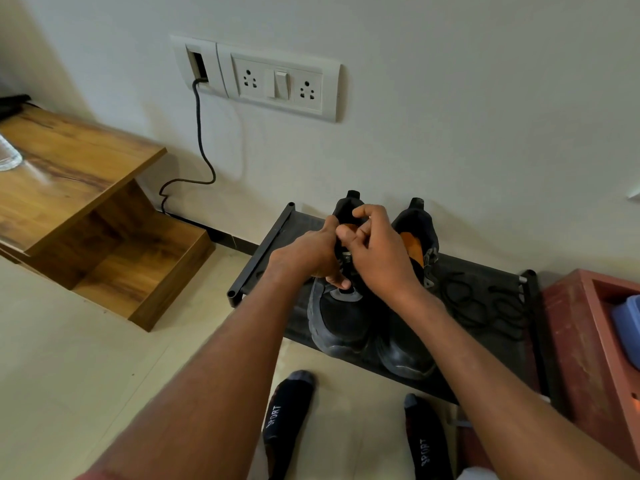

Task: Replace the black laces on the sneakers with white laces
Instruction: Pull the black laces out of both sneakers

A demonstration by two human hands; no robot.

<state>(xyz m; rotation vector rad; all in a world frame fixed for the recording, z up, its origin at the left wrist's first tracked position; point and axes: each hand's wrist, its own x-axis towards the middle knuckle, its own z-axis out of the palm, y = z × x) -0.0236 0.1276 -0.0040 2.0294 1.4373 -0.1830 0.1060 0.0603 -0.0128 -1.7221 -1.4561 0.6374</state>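
Two black sneakers stand side by side on a low black shoe rack (263, 252), toes toward me. My left hand (311, 252) and my right hand (375, 252) are both closed over the tongue and eyelets of the left sneaker (341, 323), hiding its lacing. A bit of white lace shows between my fingers. The right sneaker (412, 244) has an orange lining and no lace visible in its eyelets. Loose black laces (481, 301) lie coiled on the rack to the right of the shoes.
A wooden shelf unit (86, 209) stands at the left by the wall. A socket panel (277, 81) with a black cable (201, 140) is on the wall above. A red-brown box (588, 341) sits at the right. My socked feet (287, 417) are on the tiled floor.
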